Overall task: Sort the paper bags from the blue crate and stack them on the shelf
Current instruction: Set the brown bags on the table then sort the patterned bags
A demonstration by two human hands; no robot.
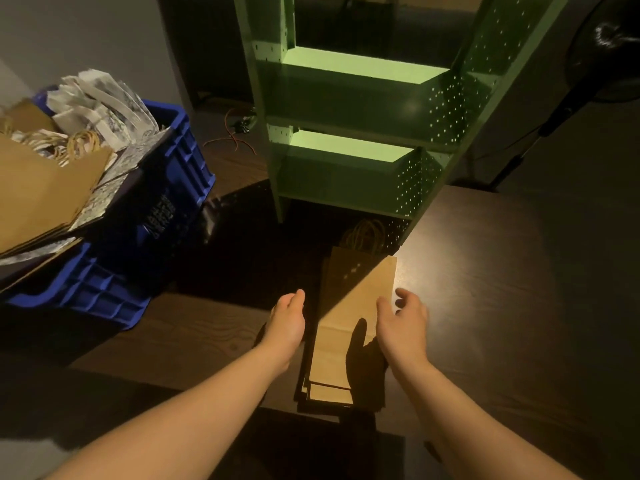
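A stack of flat brown paper bags (349,306) lies on the dark wood floor, its handle end tucked under the lowest level of the green shelf unit (349,174). My left hand (287,320) hovers just left of the stack with relaxed fingers and holds nothing. My right hand (403,320) is over the stack's right edge, fingers loosely spread, and grips nothing. At the left, the blue crate (173,174) is filled with brown bags (45,192) and white patterned bags (100,98).
The shelf's upper two levels hold nothing. A red wire (232,133) lies on the floor behind the crate. A black fan stand (568,98) rises at the right. Bare floor stretches to the right of the stack.
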